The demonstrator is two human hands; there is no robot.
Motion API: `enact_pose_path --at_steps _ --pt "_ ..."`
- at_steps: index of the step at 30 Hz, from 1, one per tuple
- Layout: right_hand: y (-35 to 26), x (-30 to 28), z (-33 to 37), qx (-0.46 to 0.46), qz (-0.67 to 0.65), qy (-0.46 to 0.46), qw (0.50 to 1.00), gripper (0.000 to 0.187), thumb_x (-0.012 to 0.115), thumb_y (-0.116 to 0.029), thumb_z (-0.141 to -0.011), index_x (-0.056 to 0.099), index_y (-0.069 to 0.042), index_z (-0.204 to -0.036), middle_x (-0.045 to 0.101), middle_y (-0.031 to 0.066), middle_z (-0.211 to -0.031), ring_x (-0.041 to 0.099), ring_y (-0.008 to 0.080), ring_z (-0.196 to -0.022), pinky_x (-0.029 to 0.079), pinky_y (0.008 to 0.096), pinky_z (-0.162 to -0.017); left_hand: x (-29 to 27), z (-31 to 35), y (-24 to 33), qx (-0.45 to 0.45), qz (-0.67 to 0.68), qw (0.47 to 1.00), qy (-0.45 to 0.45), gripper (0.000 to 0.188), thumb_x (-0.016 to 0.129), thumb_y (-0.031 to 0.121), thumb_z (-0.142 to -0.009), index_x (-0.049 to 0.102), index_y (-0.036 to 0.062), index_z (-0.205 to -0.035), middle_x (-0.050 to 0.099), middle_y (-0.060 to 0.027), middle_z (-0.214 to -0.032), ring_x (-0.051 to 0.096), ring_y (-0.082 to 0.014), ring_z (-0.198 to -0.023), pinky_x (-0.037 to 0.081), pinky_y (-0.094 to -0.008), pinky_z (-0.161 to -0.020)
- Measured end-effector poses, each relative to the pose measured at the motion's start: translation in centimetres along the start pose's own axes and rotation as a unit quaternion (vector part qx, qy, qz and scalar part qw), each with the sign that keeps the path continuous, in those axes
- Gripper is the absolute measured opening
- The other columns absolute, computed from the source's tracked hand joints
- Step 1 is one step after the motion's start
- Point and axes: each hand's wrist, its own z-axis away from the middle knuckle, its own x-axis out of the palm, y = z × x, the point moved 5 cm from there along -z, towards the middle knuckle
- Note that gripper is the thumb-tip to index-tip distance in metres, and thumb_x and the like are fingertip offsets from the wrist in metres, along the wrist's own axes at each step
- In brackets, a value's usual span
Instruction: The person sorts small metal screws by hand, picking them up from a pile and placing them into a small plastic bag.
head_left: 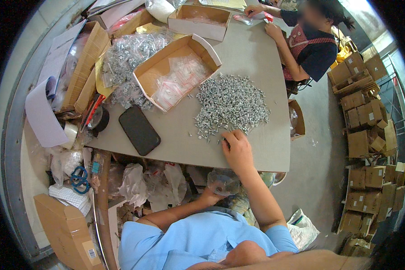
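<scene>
A heap of small silver screws (231,101) lies spread on the grey table (175,148). At the near edge of this heap my right hand (237,146) rests with its fingers curled down; what is under the fingertips is hidden. Below the table's front edge, my left hand (210,196) grips a clear plastic bowl (223,182) by its side. A few stray screws lie just left of my right hand.
A cardboard tray (146,72) of small clear bags stands left of the heap, near a black phone (139,130). Bagged hardware (126,56) is piled behind. Across the table a co-worker (308,45) handles small packets. Stacked cartons (364,112) line the right side.
</scene>
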Motion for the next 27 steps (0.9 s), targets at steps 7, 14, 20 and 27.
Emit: enact_pose_path --at_steps 7,14,20,27 --pt "-0.3 -1.5 3.6 0.009 -0.023 -0.096 0.995 0.014 0.065 -0.009 -0.078 0.065 -0.007 -0.092 0.060 0.0126 -0.092 0.061 0.0320 -0.080 0.050 0.0390 -0.070 -0.6 0.1 1.6 0.014 -0.011 1.000 -0.006 0.032 0.078 0.030 -0.074 0.059 0.0074 -0.087 0.058 -0.0098 -0.089 0.053 -0.0279 -0.088 0.043 -0.0413 -0.078" --pt "0.0 -3.1 5.3 0.052 -0.195 -0.209 0.957 0.012 0.068 -0.008 -0.077 0.066 -0.004 -0.088 0.060 0.0097 -0.080 0.060 0.0221 -0.067 0.049 0.0301 -0.060 -0.1 -0.8 -0.7 0.056 -0.004 0.998 0.040 0.031 0.077 0.026 -0.075 0.055 0.0094 -0.091 0.054 -0.0114 -0.087 0.052 -0.0213 -0.085 0.043 -0.0326 -0.077" --pt "1.1 -3.4 5.4 0.038 -0.239 -0.144 0.960 0.010 0.067 -0.006 -0.077 0.064 -0.004 -0.087 0.059 0.0092 -0.077 0.059 0.0209 -0.067 0.048 0.0292 -0.060 0.1 -2.3 -3.9 0.077 -0.030 0.996 0.033 0.026 0.078 0.025 -0.072 0.058 0.0096 -0.077 0.054 -0.0121 -0.086 0.053 -0.0254 -0.082 0.043 -0.0372 -0.072" --pt "0.3 -3.3 7.3 -0.008 -0.203 -0.129 0.970 0.009 0.066 -0.008 -0.077 0.063 -0.006 -0.085 0.058 0.0103 -0.085 0.058 0.0289 -0.081 0.049 0.0365 -0.069 -1.7 -1.6 0.7 -0.006 -0.048 0.994 -0.094 0.031 0.078 0.027 -0.072 0.057 0.0063 -0.082 0.056 -0.0053 -0.078 0.053 -0.0185 -0.080 0.043 -0.0346 -0.069"
